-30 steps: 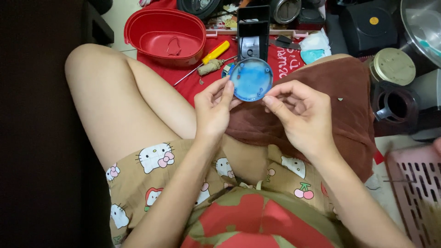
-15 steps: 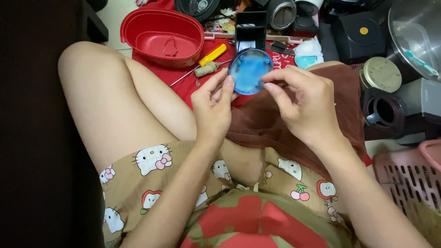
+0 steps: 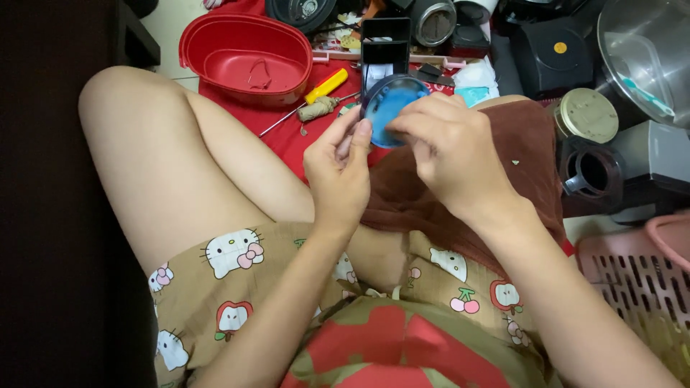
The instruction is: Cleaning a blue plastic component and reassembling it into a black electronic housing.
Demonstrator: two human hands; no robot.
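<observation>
Blue round lid sat in the middle, above the brown cloth. Left hand pinched its near edge. Right hand gripped its right side. Loose fingers could have dropped it by the far screwdriver.

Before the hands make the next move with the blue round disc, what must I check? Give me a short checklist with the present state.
1. Left hand grips the blue disc at its left edge: ok.
2. Right hand has fingers on the disc's lower right rim: ok.
3. Disc face in view, not fully covered: ok.
4. Brown cloth lies on the lap under the hands: ok.
5. Yellow-handled screwdriver close by on the red mat: ok.
6. Small parts loose on the disc: cannot tell.
</observation>
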